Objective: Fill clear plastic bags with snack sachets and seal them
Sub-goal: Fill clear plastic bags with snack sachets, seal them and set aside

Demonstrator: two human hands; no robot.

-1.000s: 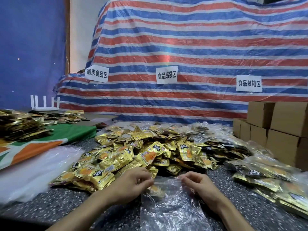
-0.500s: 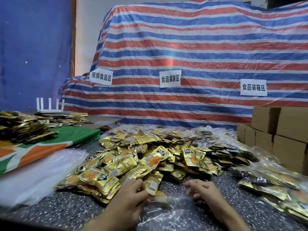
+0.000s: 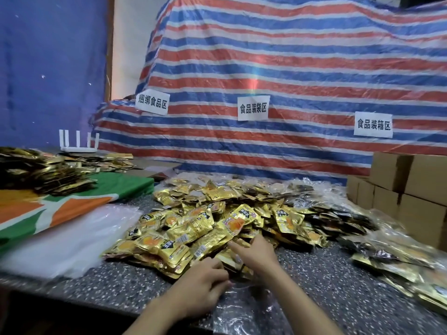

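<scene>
counter (image 3: 338, 286): speckled, carries everything.
sachet pile (image 3: 217, 221): gold foil, mid-counter, just ahead of hands. Likely light, slick, crinkly, slides off itself. Take a few at once, by flat faces or sealed edge.
clear bag (image 3: 244, 308): flat at near edge. Thin limp film, so hold mouth open by rim.
left hand (image 3: 200, 284): fingers curled, pinching bag mouth.
right hand (image 3: 254, 250): fingers on sachets at pile edge; grip unclear, blurred.

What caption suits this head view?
Bagging station: right hand reaches into the pile of gold foil snack sachets while left hand holds a clear plastic bag.
</scene>
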